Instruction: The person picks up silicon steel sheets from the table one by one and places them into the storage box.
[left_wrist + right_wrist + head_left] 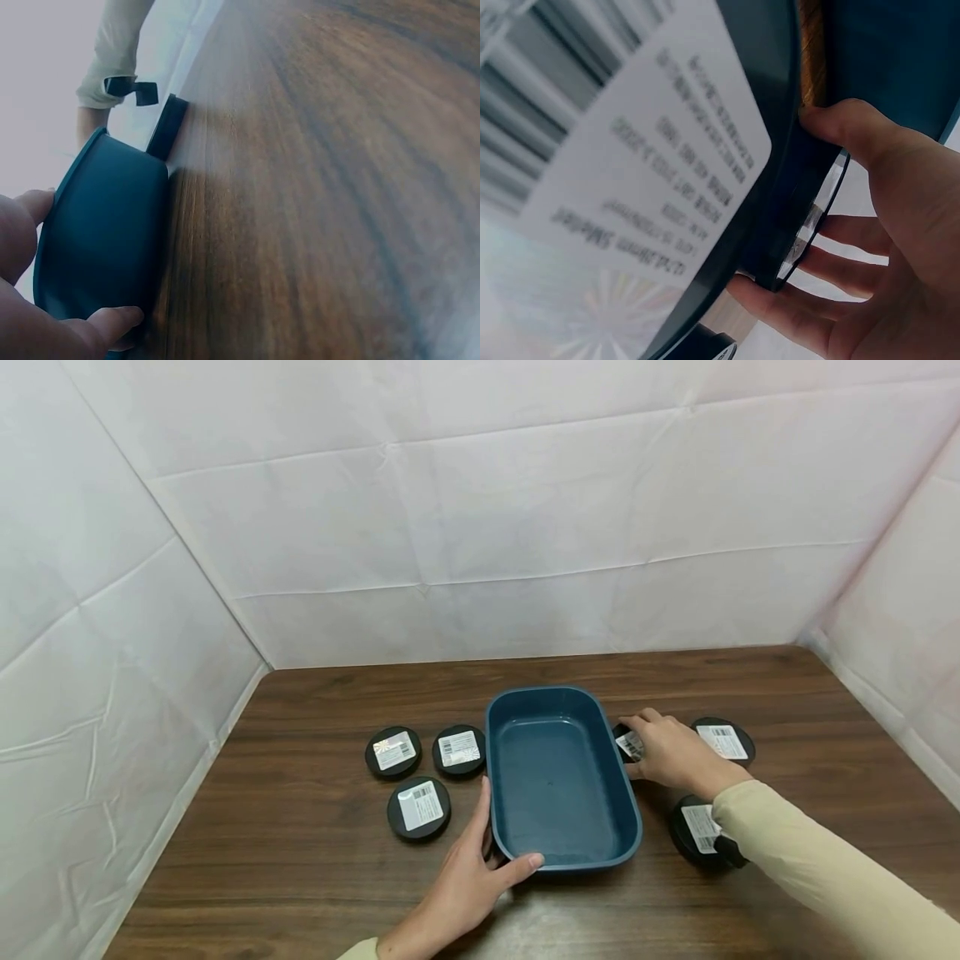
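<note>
A blue rectangular tray (558,777) sits on the table with its inside bare. My left hand (465,881) holds its near-left corner, thumb over the rim and fingers along the side; the left wrist view shows the tray's outer wall (105,225) between them. At the tray's right side, my right hand (671,752) grips a flat black disc (628,743) with a white barcode label. In the right wrist view, thumb and fingertips hold this disc (786,210) by its edge. Part of it is hidden behind the fingers in the head view.
Left of the tray lie three similar black discs (419,809), labels up. On the right, one disc (723,742) lies beyond my hand and another (697,831) is partly under my right sleeve (817,860). White sheeting (525,527) encloses the wooden table (285,827).
</note>
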The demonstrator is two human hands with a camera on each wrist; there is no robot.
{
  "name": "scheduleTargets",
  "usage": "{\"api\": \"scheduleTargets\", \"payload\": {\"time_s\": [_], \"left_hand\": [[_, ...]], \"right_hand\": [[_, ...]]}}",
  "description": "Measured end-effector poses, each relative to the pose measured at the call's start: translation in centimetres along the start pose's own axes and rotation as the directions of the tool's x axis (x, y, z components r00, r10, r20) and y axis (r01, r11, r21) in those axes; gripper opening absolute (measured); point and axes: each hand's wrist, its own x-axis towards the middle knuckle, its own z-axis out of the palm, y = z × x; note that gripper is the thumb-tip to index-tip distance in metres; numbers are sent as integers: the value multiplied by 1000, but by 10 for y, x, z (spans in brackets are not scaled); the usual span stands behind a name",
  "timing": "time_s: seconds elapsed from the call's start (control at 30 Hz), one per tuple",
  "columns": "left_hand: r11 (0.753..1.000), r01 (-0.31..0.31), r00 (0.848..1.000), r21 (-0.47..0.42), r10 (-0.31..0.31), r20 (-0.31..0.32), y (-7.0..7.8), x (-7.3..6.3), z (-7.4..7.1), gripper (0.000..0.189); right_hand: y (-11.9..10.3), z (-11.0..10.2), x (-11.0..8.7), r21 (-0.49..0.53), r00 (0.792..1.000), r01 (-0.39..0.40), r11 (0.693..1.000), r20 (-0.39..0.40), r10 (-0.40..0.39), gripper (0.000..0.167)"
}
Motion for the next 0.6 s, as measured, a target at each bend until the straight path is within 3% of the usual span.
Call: {"api": "scheduleTargets", "payload": {"time_s": [0.3, 0.6], "left_hand": [[1000, -11, 1000, -11, 11, 3, 2, -1, 0, 108], [1000, 18, 1000, 1, -18, 0, 2, -1, 0, 108]], "right_hand": [[-2, -9, -5, 30, 1000, -16, 999, -21, 16, 77], [-6, -18, -13, 68, 997, -40, 997, -60, 44, 76]]}}
